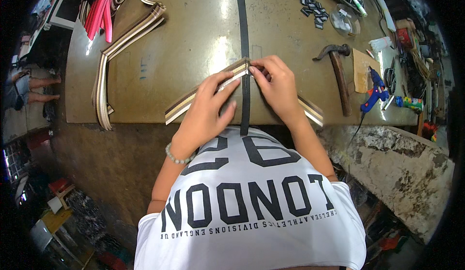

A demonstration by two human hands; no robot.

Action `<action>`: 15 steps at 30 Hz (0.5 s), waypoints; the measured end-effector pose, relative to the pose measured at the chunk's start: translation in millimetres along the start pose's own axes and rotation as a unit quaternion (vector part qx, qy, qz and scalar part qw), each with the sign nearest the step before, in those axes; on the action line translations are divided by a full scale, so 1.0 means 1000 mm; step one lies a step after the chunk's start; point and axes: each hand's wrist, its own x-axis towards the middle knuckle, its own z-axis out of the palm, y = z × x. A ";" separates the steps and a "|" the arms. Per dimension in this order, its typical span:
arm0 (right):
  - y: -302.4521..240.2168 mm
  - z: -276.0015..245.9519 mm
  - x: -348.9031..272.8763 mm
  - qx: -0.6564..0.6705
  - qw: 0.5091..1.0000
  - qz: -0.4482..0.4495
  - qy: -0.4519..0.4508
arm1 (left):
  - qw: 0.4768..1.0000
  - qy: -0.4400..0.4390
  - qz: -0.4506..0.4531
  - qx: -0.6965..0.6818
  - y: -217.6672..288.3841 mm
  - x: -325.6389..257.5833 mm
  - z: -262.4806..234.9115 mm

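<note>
One bent striped strap (184,105) crosses black strip (243,23): left hand (208,103), fingers parted, lies over left length; right hand (274,85) pinches bend.

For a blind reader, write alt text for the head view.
A person's left hand rests on a striped strap; the right hand touches it where it meets a black strap. A claw hammer and blue glue gun lie on the worktable at right.

olive table (290,37) bearing striped straps (182,105), hammer (339,73), glue gun (375,93)
</note>
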 end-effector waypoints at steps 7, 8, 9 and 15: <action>-0.004 0.000 0.005 0.022 0.998 0.050 -0.031 | 0.994 -0.091 0.044 0.043 0.013 -0.019 -0.006; -0.005 0.000 0.006 0.020 0.998 0.045 -0.032 | 0.996 -0.073 0.041 0.022 0.013 -0.017 -0.002; -0.005 0.000 0.006 0.021 0.998 0.042 -0.029 | 0.998 -0.059 0.038 0.007 0.012 -0.014 0.003; 0.000 -0.004 0.005 0.072 0.992 0.100 -0.012 | 0.996 0.088 -0.012 -0.029 0.000 0.015 0.023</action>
